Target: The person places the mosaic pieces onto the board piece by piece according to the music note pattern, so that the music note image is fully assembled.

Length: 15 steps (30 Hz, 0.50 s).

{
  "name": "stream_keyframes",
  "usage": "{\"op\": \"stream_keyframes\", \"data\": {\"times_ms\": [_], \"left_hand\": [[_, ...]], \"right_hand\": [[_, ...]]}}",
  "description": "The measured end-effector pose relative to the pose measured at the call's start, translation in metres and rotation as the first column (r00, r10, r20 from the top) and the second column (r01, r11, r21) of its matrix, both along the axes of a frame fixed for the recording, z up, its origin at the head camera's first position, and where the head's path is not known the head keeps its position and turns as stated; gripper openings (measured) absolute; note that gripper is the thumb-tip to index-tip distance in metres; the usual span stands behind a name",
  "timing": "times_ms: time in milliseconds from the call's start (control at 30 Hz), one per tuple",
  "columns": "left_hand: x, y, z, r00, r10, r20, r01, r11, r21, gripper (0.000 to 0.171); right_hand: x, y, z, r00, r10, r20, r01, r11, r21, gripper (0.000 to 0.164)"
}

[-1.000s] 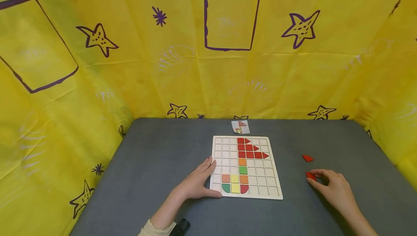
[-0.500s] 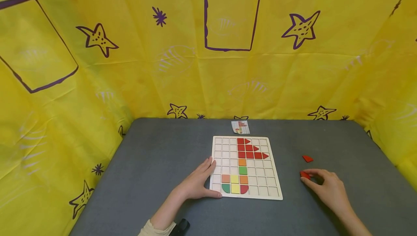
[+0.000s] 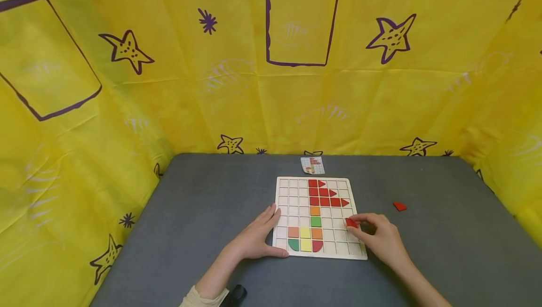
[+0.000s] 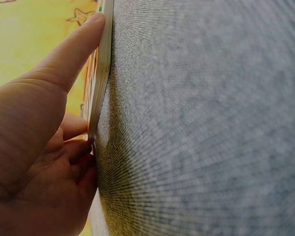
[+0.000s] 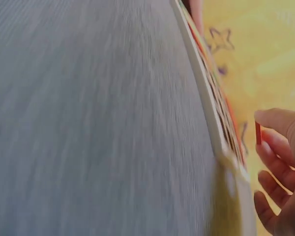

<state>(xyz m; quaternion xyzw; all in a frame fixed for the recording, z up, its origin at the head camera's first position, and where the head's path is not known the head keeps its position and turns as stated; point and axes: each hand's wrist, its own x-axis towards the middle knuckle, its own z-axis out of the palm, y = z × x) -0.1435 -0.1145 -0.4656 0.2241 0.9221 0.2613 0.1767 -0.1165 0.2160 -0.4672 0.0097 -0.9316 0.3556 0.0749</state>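
My right hand [image 3: 383, 238] pinches a small red tile [image 3: 351, 223] between thumb and fingertips, above the right side of a pale wooden grid board [image 3: 343, 235]. In the right wrist view that red tile [image 5: 258, 132] shows edge-on as a thin strip, held off the board. My left hand [image 3: 256, 237] rests against the board's left side, thumb extended to the near left corner, as the left wrist view also shows. Red squares and red pointed tiles form three rows at the board's top. Below them sit orange, green and yellow tiles, with rounded corner pieces in the bottom row.
Another red tile [image 3: 400, 206] lies on the grey table [image 3: 203, 194] to the right of the board. Behind the board is a small printed pattern card [image 3: 313, 165] with a curled corner. A yellow patterned cloth [image 3: 237, 109] stands around the table's back and sides.
My right hand has carried the red tile leftward from the table to over the board's right side. The left hand, the board and the other red tile have stayed in place.
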Motion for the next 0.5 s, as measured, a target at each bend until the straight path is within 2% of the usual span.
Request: {"op": "stream_keyframes", "data": {"times_ms": [200,333,500], "left_hand": [[0.0,0.0,0.001,1.0,-0.001,-0.003,0.001,1.0,0.001,0.11],[0.0,0.0,0.0,1.0,0.001,-0.006,-0.001,1.0,0.002,0.11],[0.0,0.0,0.0,1.0,-0.002,-0.007,0.002,1.0,0.0,0.11]], "right_hand": [[-0.011,-0.036,-0.001,0.996,0.091,-0.007,-0.091,0.995,-0.048,0.024],[-0.019,-0.056,-0.005,0.985,0.156,-0.07,-0.159,0.987,-0.038,0.023],[-0.026,-0.077,-0.008,0.97,0.206,-0.125,-0.207,0.978,0.005,0.023]]}}
